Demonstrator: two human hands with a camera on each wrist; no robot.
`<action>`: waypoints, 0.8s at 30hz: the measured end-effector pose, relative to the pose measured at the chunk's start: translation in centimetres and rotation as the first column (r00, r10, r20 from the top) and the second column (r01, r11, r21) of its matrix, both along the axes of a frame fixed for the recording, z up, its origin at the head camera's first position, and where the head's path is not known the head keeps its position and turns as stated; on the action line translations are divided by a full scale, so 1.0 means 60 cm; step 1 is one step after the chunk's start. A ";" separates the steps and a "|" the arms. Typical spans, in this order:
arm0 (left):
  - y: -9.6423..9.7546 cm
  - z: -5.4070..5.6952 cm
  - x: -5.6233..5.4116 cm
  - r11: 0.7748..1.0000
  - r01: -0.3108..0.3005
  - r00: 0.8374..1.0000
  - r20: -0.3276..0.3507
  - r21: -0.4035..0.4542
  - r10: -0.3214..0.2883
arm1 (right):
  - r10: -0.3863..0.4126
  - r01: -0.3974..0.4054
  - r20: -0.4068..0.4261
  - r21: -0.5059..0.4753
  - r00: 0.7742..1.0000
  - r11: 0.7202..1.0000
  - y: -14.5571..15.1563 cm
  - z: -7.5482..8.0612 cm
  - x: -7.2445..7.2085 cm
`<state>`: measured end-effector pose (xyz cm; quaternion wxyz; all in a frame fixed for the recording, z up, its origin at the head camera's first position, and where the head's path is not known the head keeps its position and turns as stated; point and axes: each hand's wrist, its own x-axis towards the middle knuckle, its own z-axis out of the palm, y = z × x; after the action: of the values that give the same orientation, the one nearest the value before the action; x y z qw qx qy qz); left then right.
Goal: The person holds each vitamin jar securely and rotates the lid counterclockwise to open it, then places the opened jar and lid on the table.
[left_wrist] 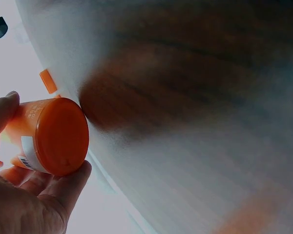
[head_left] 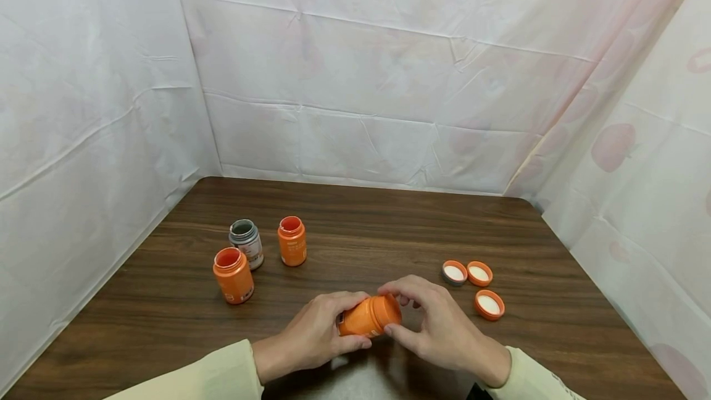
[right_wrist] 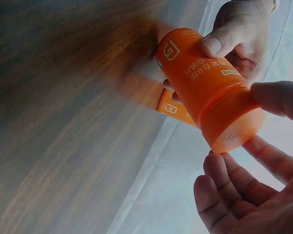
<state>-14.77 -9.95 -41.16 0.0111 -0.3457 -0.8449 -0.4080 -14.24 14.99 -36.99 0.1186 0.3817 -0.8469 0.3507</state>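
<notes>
An orange pill bottle (head_left: 358,320), tilted on its side, is gripped round its body by my left hand (head_left: 319,329). Its orange cap (head_left: 387,311) faces right and is on the bottle's neck. My right hand (head_left: 436,326) pinches the cap between thumb and fingers, the other fingers spread beside it. From the left wrist the bottle's round base (left_wrist: 63,136) shows, with the left fingers (left_wrist: 73,183) beneath. White lettering runs along the bottle body (right_wrist: 195,63) in the right wrist view.
At the left stand an orange open bottle (head_left: 236,281), a grey open bottle (head_left: 250,249) and another orange open bottle (head_left: 292,245). On the right, a grey-rimmed cap (head_left: 455,273) and two orange caps (head_left: 479,273) lie with white insides up. White sheets (head_left: 355,79) surround the brown table (head_left: 378,227).
</notes>
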 end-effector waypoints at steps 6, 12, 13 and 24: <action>0.000 -0.001 0.000 1.000 0.001 1.000 -0.010 -0.003 -0.001 | 0.057 -0.057 -0.021 -0.011 0.998 0.998 0.001 0.002 -0.001; 0.000 0.000 0.001 1.000 -0.008 1.000 -0.019 -0.012 0.008 | 0.092 -0.093 -0.049 -0.019 0.995 0.995 0.001 0.002 -0.001; 0.000 0.000 0.001 1.000 -0.009 1.000 -0.018 -0.013 0.009 | 0.093 -0.094 -0.053 -0.020 0.994 0.995 0.001 0.001 -0.002; 0.000 -0.001 0.001 1.000 -0.014 1.000 -0.018 -0.013 0.013 | 0.097 -0.097 -0.040 -0.011 0.995 0.995 0.002 0.000 -0.003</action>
<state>-14.73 -9.94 -41.20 0.0191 -0.3437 -0.8499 -0.3991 -14.39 15.11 -36.97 0.1206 0.4284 -0.8227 0.3537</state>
